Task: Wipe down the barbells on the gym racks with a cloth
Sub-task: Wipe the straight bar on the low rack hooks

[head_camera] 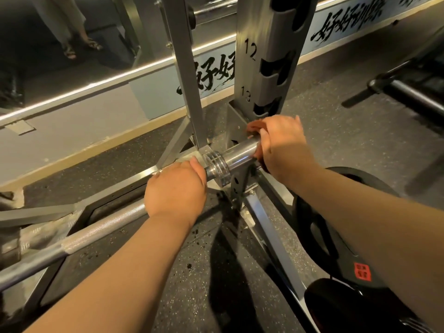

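Evidently mid-task: the right hand (282, 145) curls a rust-red cloth (254, 126) round the sleeve end of the barbell (239, 155), which lies low on the rack (249, 27), while the left hand (176, 188) grips the shaft beside the collar; whether the knurled length is wiped cannot be told.

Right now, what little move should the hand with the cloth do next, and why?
Probably slide the right hand with the cloth along the barbell sleeve toward the ridged collar. The cloth wraps the sleeve's outer end, the shiny stretch up to the collar lies uncovered, and the left hand grips the shaft beside the collar, likely steadying it.
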The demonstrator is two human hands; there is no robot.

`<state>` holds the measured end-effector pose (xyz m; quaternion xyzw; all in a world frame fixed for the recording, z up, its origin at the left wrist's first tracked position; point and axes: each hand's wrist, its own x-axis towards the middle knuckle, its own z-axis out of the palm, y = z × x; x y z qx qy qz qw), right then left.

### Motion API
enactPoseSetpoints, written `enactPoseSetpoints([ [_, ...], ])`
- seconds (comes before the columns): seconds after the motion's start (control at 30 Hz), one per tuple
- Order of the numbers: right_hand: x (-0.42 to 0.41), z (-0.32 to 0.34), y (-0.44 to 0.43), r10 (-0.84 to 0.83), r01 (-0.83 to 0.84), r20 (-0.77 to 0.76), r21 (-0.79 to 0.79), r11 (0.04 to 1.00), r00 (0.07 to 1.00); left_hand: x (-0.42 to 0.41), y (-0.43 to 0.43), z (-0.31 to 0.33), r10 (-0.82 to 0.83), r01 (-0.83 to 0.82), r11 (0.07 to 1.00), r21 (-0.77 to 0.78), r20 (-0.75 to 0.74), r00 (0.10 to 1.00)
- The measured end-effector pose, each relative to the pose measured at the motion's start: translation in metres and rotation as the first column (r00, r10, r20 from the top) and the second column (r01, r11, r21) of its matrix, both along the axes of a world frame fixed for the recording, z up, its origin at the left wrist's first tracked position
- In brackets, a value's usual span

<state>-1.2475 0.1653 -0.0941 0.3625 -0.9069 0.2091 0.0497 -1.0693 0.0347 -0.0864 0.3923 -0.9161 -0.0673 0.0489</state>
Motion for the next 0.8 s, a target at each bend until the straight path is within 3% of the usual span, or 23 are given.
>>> enactPoseSetpoints([
  [0.03,0.009,-0.003,-0.007,-0.01,0.011,-0.035,0.014,1.0,0.999,-0.001,-0.001,-0.002,0.001,-0.001,1.0,-0.007,0.003,1.0],
  [0.1,0.033,-0.002,-0.021,0.172,-0.163,-0.079,0.104,0.981,0.982,-0.001,-0.002,-0.003,0.001,-0.001,1.0,-0.03,0.026,1.0],
  [0.2,0.044,0.004,-0.018,0.478,-0.477,0.027,-0.041,0.878,0.878,0.0,-0.003,-0.006,-0.001,0.003,0.999,-0.049,0.034,0.999],
  [0.23,0.037,0.008,-0.015,0.527,-0.527,0.043,0.01,0.85,0.849,0.0,-0.003,-0.006,0.001,0.0,0.999,-0.044,0.032,0.999],
  [0.33,0.021,0.038,-0.031,0.356,-0.439,0.32,0.244,0.865,0.878,-0.001,-0.002,-0.005,-0.002,0.003,0.999,-0.037,0.019,1.0],
  [0.4,0.019,0.05,-0.052,0.266,-0.393,0.371,0.324,0.861,0.89,0.0,-0.003,-0.007,-0.01,0.01,0.999,-0.047,0.003,1.0],
  [0.5,0.028,0.04,-0.056,0.319,-0.406,0.32,0.259,0.876,0.892,-0.001,-0.004,-0.009,-0.014,0.014,0.998,-0.055,0.005,1.0],
  [0.6,0.046,0.012,-0.025,0.401,-0.405,0.068,0.069,0.912,0.914,-0.001,-0.004,-0.01,-0.021,0.022,0.998,-0.052,0.03,0.999],
  [0.67,0.058,-0.003,-0.007,0.425,-0.425,-0.017,-0.073,0.902,0.905,0.0,-0.004,-0.011,-0.032,0.034,0.998,-0.055,0.038,0.999],
  [0.8,0.046,-0.003,-0.013,0.49,-0.49,-0.01,-0.04,0.871,0.871,0.0,-0.008,-0.012,-0.043,0.048,0.997,-0.06,0.069,0.997],
])
